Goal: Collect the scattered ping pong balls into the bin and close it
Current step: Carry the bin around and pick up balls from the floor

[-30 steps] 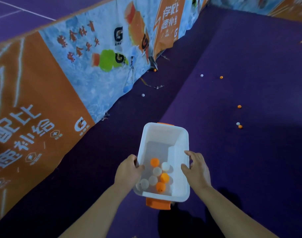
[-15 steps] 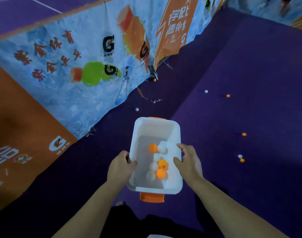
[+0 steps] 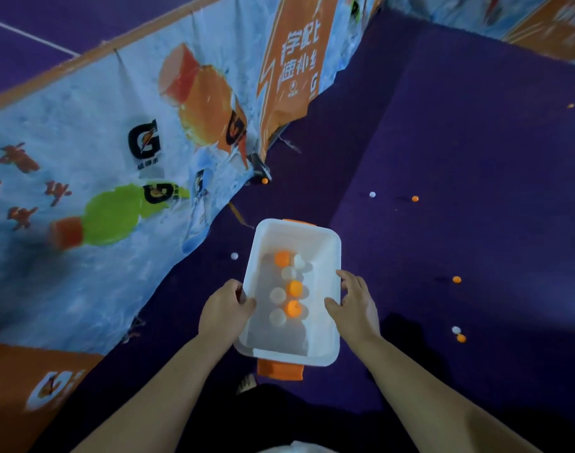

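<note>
I carry a white plastic bin (image 3: 325, 353) with orange latches, open, no lid on it. My left hand (image 3: 225, 310) grips its left rim and my right hand (image 3: 354, 307) grips its right rim. Inside lie several orange and white ping pong balls (image 3: 294, 288). On the purple floor, a white ball (image 3: 234, 256) lies just left of the bin, an orange ball (image 3: 265, 181) sits at the barrier's foot, and a white ball (image 3: 372, 194) and an orange ball (image 3: 415, 198) lie farther ahead. To the right are an orange ball (image 3: 456, 279) and a white-orange pair (image 3: 458, 334).
A printed advertising barrier (image 3: 116, 165) runs along the left and bends away at a corner (image 3: 361, 34); another barrier crosses the top right. One more orange ball (image 3: 570, 106) lies far right. Purple floor (image 3: 475, 158) stretches ahead and to the right.
The view has advanced along the barrier, so the floor balls sit lower and closer. The balls in the bin have rolled from its near end toward the middle. Both hands keep their grip.
</note>
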Demonstrator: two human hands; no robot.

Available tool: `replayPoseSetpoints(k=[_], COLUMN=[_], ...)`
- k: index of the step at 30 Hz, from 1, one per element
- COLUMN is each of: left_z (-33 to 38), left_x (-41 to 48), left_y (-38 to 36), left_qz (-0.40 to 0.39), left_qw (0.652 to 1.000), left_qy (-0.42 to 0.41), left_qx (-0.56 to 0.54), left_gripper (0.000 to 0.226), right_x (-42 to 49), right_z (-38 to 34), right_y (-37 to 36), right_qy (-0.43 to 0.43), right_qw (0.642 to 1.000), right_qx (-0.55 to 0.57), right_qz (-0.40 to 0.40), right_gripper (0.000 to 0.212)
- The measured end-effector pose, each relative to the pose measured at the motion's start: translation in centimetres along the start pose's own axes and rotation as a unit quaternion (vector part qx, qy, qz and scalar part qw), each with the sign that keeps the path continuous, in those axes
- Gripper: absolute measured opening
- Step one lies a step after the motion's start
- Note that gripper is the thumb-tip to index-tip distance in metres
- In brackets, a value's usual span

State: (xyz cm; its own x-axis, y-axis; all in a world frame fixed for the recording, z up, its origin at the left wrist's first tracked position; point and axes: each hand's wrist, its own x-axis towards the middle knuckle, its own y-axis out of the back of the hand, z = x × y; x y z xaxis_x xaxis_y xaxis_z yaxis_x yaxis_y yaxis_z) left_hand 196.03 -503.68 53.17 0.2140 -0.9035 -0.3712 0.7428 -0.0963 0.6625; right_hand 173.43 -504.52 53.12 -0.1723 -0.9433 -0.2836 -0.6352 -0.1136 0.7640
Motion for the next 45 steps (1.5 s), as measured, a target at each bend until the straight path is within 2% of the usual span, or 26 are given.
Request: replayPoseSetpoints(k=[8, 13, 15, 18, 21, 27, 33, 39, 45], left_z=[8.0, 13.4, 15.4, 17.7, 19.1, 19.8, 19.6, 17.3, 12.4], left_x=[13.8, 21.7, 24.6, 28.6, 32.6, 40.7, 50.8, 60.1, 69.0], left_y=[-2.4, -5.1, -5.9, -6.9, -7.5, -6.4, -5.1, -5.9, -10.3], left_qz=[-0.035, -0.016, -0.004, -0.004, -0.002, 0.008, -0.021, -0.038, -0.044], left_qw=[0.999, 1.000, 1.000, 1.000, 0.999, 0.997, 0.997, 0.997, 0.995], left_qy=[-0.026, -0.018, 0.001, 0.028, 0.038, 0.071, 0.068, 0.061, 0.060], left_qx=[0.016, 0.015, 0.005, -0.012, -0.021, -0.013, 0.004, 0.027, 0.061], left_gripper=[0.026, 0.029, 0.027, 0.025, 0.027, 0.023, 0.016, 0.026, 0.017], right_x=[12.9, 23.6, 28.2, 34.2, 39.3, 47.8, 55.6, 63.0, 70.3], right_z=[-0.4, 0.0, -0.1, -0.4, -1.0, -4.3, -7.7, -8.6, -6.5], right_y=[2.5, 4.9, 6.0, 7.3, 7.8, 5.9, 2.3, -3.6, -12.1], right_qy=[-0.075, -0.101, -0.105, -0.124, -0.132, -0.140, -0.166, -0.212, -0.257], right_qw=[0.997, 0.994, 0.993, 0.985, 0.979, 0.973, 0.970, 0.961, 0.954], right_qx=[0.026, 0.050, 0.025, 0.014, 0.013, 0.024, 0.054, 0.084, 0.087], right_qz=[0.017, -0.010, -0.048, -0.115, -0.157, -0.180, -0.169, -0.156, -0.129], right_gripper=[0.061, 0.069, 0.057, 0.023, 0.025, 0.025, 0.024, 0.024, 0.017])
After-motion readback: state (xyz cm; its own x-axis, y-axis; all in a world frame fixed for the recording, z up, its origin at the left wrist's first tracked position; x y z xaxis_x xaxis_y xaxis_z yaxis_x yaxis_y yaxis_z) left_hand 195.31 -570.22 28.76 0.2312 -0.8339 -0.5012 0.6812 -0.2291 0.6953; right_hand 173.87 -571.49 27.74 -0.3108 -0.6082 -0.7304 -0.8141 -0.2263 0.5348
